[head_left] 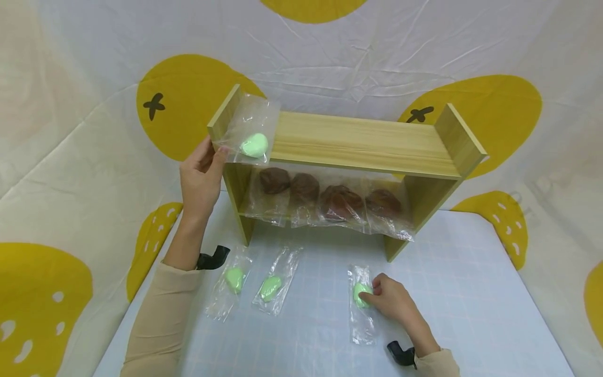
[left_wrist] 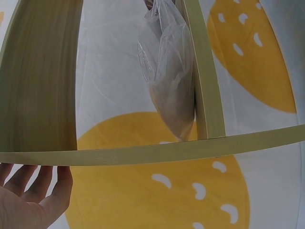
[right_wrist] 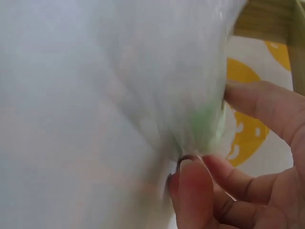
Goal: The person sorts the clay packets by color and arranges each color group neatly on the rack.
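Observation:
My left hand [head_left: 201,173] is at the left end of a wooden shelf [head_left: 358,141], its fingers [left_wrist: 59,188] against the outside of the side board [left_wrist: 143,153]. Its thumb lies by the corner of a clear plastic bag with a pale green rounded lump [head_left: 255,145], which lies on the top board. Over the table, my right hand [head_left: 393,299] pinches another clear bag with a green lump [head_left: 361,294] between thumb and fingers. The right wrist view shows that bag [right_wrist: 190,95] close up and blurred. What the green lumps are cannot be made out.
Two more bags with green lumps, one left [head_left: 234,280] and one beside it [head_left: 270,288], lie on the table [head_left: 320,314] before the shelf. Several bagged brown lumps [head_left: 341,203] stand in a row on the lower board. A patterned cloth [head_left: 330,63] hangs behind.

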`<state>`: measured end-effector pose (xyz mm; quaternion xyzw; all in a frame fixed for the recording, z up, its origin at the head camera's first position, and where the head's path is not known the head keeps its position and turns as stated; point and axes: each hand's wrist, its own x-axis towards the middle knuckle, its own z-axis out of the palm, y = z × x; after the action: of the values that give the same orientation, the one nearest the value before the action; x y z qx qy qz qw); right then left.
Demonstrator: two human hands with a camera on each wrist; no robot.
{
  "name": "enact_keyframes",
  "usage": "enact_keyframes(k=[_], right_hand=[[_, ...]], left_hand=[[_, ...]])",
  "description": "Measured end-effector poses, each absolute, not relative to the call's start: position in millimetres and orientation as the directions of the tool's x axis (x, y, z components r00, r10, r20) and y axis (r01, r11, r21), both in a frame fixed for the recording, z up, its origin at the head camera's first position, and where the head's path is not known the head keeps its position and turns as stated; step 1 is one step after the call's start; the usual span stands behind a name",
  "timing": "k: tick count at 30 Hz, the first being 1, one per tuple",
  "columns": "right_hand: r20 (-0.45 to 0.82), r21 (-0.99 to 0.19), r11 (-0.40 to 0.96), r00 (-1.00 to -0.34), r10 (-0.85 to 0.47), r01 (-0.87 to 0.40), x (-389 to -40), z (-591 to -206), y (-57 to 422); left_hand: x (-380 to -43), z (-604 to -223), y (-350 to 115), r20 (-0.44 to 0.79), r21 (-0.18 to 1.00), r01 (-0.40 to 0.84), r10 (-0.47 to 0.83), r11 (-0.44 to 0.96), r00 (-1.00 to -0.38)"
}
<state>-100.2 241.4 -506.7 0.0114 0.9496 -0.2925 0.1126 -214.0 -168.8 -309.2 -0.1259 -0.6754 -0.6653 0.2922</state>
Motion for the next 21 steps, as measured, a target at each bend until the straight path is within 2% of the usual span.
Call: enact_keyframes(k=[5, 16, 21], right_hand=[[-0.174, -0.588, 0.806, -0.984, -0.036, 0.075, -99.5, -508.4, 236.2], [-0.224, -0.626, 0.772, -0.974, -0.04, 0.112, -100.1, -506.9, 234.1], [-0.232, -0.715, 0.69, -0.969, -0.081, 0.113, -99.2, -505.1, 234.2]], left_hand=[[-213.9, -309.4, -169.1, 0.562, 0.825, 0.559, -0.221, 0.085, -0.797], [-214.0, -309.7, -169.1, 0.555, 0.83, 0.552, -0.227, 0.083, -0.8], [-215.7, -310.8, -169.6, 0.558, 0.828, 0.553, -0.228, 0.09, -0.798]])
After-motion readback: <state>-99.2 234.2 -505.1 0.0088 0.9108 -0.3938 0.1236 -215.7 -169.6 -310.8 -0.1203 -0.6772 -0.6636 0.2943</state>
